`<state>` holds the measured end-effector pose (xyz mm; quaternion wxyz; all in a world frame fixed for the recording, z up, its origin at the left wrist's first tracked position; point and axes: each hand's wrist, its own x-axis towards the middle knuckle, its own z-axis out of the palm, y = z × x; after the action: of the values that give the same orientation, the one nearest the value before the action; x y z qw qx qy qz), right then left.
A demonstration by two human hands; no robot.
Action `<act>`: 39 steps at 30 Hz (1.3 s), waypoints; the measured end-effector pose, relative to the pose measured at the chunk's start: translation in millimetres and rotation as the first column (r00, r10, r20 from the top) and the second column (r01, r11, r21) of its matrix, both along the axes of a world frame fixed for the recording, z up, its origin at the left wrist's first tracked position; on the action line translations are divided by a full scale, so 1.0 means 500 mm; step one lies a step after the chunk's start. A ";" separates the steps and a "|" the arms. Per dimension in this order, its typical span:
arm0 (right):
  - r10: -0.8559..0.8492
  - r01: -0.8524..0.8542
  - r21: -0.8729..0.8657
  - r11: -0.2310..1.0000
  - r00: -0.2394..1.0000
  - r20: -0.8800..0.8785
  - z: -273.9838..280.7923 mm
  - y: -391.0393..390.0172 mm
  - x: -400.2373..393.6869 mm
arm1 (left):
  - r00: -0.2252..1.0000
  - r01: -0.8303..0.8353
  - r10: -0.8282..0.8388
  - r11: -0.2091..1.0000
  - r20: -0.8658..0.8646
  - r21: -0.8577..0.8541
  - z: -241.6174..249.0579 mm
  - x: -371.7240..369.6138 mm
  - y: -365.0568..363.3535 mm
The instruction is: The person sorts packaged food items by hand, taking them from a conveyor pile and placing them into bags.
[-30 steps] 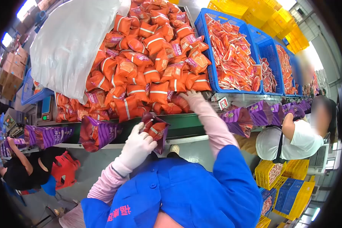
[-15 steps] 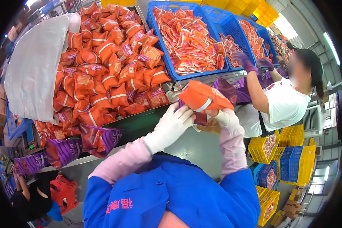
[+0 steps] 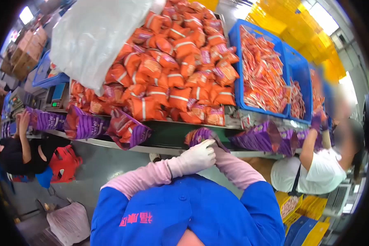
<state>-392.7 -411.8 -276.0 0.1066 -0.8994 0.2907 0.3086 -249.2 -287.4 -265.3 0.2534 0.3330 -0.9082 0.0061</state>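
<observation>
A purple patterned bag (image 3: 204, 134) is held before me over the conveyor belt, with some orange-red showing at its left side. My left hand (image 3: 197, 156), in a white glove, is closed with its fingertips pinched at the bag's near edge. The pink sleeve on my right arm (image 3: 238, 169) runs up to the same bag. My right hand is hidden behind the left hand and the bag, so its fingers do not show. Just beyond lies a large heap of orange snack packets (image 3: 168, 69).
Filled purple bags (image 3: 129, 129) stand along the belt (image 3: 168, 135) to the left, more purple bags (image 3: 258, 137) to the right. Blue crates (image 3: 238, 82) of small sachets stand behind. A co-worker (image 3: 315, 168) is at the right, another person (image 3: 24, 151) at the left.
The orange packet held up in my right hand is no longer seen there. Both hands have come together at the purple bag. My view has turned to the right.
</observation>
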 end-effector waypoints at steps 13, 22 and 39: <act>0.112 -0.281 0.128 0.951 0.701 0.704 -0.047 -0.138 0.531 | 0.965 -0.262 0.259 0.948 0.041 0.178 0.050 0.284 0.150; -0.368 0.168 0.334 0.927 0.581 0.726 0.055 -0.079 0.363 | 0.940 -0.283 0.308 0.944 -0.146 0.170 0.106 0.245 0.108; -0.189 0.181 -0.346 0.920 0.982 0.011 0.168 0.040 -0.123 | 0.999 -0.009 0.014 0.995 0.049 -0.096 0.030 -0.044 -0.089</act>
<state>-454.0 -391.7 -192.1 -0.0277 -0.8689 0.4254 0.2516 -271.4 -331.9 -250.5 0.2464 0.3254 -0.9109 0.0596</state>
